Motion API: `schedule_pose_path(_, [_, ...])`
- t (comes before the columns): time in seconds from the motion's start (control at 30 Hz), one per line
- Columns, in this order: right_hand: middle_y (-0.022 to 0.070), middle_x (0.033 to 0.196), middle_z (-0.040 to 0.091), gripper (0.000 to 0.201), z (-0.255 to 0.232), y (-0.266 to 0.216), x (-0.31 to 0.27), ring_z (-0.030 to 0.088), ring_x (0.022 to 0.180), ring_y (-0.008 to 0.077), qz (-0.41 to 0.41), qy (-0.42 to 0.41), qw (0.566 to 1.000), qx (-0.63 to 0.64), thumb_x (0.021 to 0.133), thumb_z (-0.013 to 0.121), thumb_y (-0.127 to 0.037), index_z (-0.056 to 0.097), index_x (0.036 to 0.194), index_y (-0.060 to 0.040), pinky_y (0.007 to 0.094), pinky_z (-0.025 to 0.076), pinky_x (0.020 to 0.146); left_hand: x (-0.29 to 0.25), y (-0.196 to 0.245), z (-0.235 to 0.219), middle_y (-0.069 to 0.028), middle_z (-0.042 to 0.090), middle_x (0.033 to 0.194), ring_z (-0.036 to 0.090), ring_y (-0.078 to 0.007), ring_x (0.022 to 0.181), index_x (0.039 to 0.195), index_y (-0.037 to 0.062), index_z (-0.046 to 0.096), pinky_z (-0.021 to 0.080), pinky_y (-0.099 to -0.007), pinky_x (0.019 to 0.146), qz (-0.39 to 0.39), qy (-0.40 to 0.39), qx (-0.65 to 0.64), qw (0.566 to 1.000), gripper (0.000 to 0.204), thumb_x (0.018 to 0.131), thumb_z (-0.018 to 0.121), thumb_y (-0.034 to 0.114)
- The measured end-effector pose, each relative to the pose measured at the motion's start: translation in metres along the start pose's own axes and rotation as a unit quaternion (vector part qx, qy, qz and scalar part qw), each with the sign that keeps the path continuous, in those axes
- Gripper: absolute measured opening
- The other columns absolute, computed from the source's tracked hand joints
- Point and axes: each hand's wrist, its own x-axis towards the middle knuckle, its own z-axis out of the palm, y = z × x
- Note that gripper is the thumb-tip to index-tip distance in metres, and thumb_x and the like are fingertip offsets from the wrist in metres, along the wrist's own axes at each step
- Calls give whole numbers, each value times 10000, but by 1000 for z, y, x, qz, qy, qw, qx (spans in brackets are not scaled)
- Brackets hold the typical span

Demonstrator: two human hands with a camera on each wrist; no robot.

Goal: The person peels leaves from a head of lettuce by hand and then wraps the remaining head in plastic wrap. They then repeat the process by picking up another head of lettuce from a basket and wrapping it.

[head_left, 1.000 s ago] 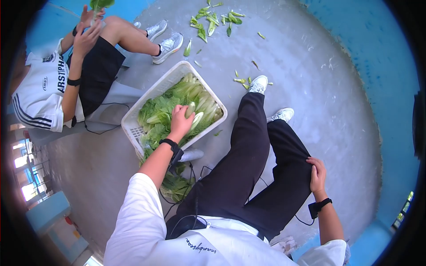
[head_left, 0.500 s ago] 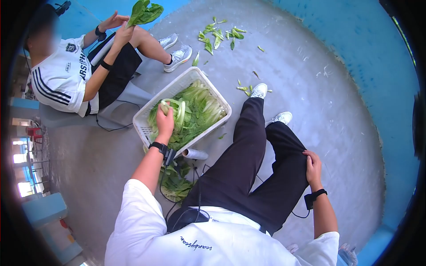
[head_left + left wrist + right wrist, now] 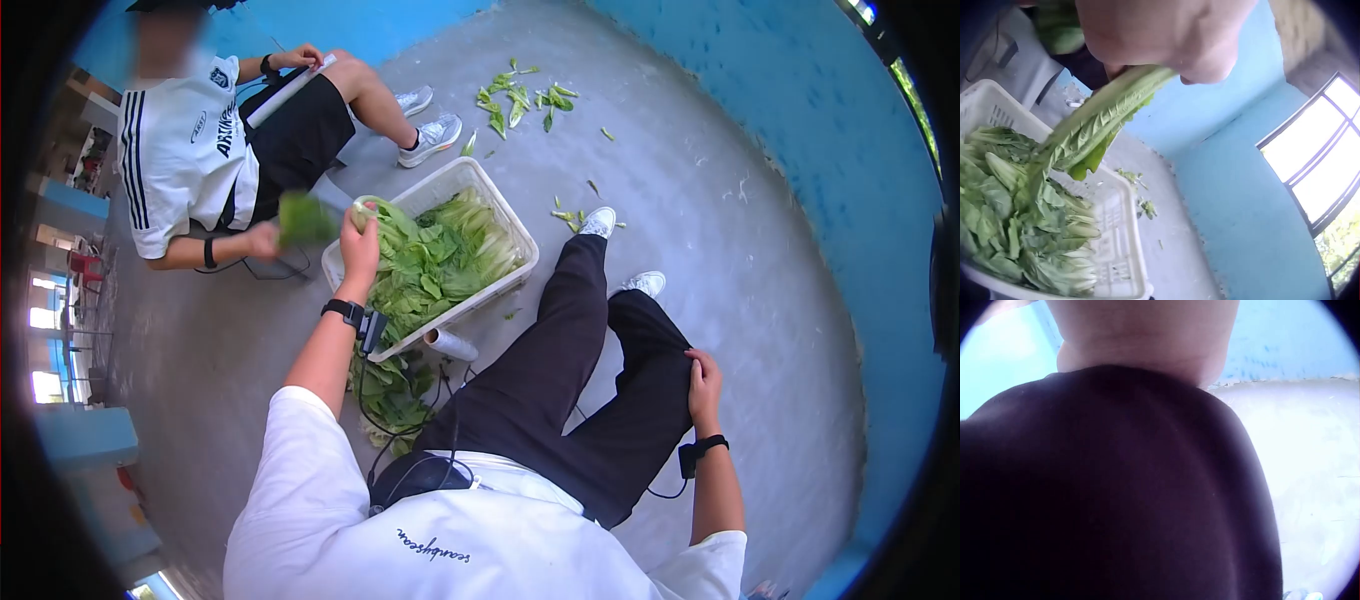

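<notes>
The left hand [image 3: 358, 245] pinches a leafy stalk [image 3: 1094, 125] above the white basket [image 3: 500, 200] on the floor; the right hand [image 3: 703, 385] rests loosely on the knee. A weak pinch could drop it outside.

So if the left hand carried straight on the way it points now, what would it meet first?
Probably the second person's hand holding a leafy green. The left hand, gripping a vegetable stalk above the white basket, points up and away from the wearer; depth is unclear.
</notes>
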Motion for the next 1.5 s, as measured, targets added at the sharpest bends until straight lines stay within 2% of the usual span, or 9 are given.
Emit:
schedule_pose_path(0.2, [169, 1168, 697, 246, 0, 7, -3, 636, 1145, 312, -3, 1, 1000, 2, 990, 497, -106, 703, 1072, 2, 380, 456, 1030, 0, 53, -21, -134, 716, 1123, 664, -192, 1037, 1089, 4, 597, 492, -332, 950, 17, -6, -192, 981, 164, 951, 554, 82])
schedule_pose_path(0.47, [168, 1335, 627, 287, -15, -36, -4, 545, 1286, 350, -26, -77, 992, -98, 953, 613, -174, 691, 1196, -43, 431, 434, 1077, -33, 181, -24, -135, 674, 991, 702, -260, 918, 1179, 45, 471, 569, -392, 859, -65, -240, -394, 885, 225, 989, 525, 151])
schedule_pose_path(0.6, [167, 1095, 732, 235, -50, -135, -4, 684, 1063, 336, -35, -164, 984, -58, 933, 669, -169, 727, 1075, 9, 401, 527, 933, -56, 251, -22, -139, 660, 1025, 714, -271, 875, 1240, 102, 357, 590, -409, 826, -68, -366, -392, 842, 277, 1020, 517, 154])
schedule_pose_path(0.63, [165, 984, 750, 192, -54, -160, -9, 718, 945, 322, -77, -118, 990, -14, 927, 674, -133, 730, 1001, 35, 375, 550, 860, -63, 266, -21, -138, 658, 1032, 715, -268, 872, 1244, 103, 349, 591, -407, 823, -72, -401, -396, 823, 280, 1030, 523, 152])
schedule_pose_path(0.9, [116, 965, 741, 146, -77, -305, -60, 712, 951, 240, -158, -57, 964, 205, 915, 693, -71, 697, 1026, 24, 360, 552, 872, -136, 333, 7, -82, 638, 1057, 695, -160, 970, 1196, 75, 363, 560, -335, 858, 14, -661, -365, 656, 271, 1048, 580, 142])
schedule_pose_path(1.13, [108, 998, 753, 195, -92, -316, -107, 737, 905, 168, -105, -109, 955, 254, 921, 726, -38, 676, 1089, 46, 285, 583, 839, -183, 360, 2, -62, 612, 1054, 639, -108, 999, 1142, 47, 412, 500, -304, 882, 85, -713, -272, 640, 231, 1041, 589, 158])
schedule_pose_path(1.23, [83, 976, 754, 253, -91, -303, -127, 724, 833, 146, -70, -113, 953, 271, 916, 700, 15, 690, 1168, 20, 258, 582, 816, -198, 362, -6, -85, 663, 954, 680, -168, 944, 1130, 53, 408, 504, -332, 840, 120, -702, -205, 671, 260, 1020, 605, 183])
schedule_pose_path(1.33, [85, 959, 738, 281, -94, -299, -140, 708, 822, 140, -152, -83, 971, 166, 918, 692, 17, 682, 1200, 15, 258, 580, 786, -210, 363, -17, -141, 670, 866, 691, -300, 857, 1121, 55, 410, 498, -381, 761, 164, -678, -174, 695, 292, 997, 629, 203])
schedule_pose_path(1.5, [112, 870, 627, 224, -108, -307, -146, 644, 732, 255, -238, -53, 968, 68, 930, 680, -31, 681, 1152, -7, 363, 513, 664, -210, 373, -24, -190, 638, 861, 640, -402, 805, 1110, 59, 449, 470, -429, 694, 247, -633, -129, 723, 293, 983, 647, 232])
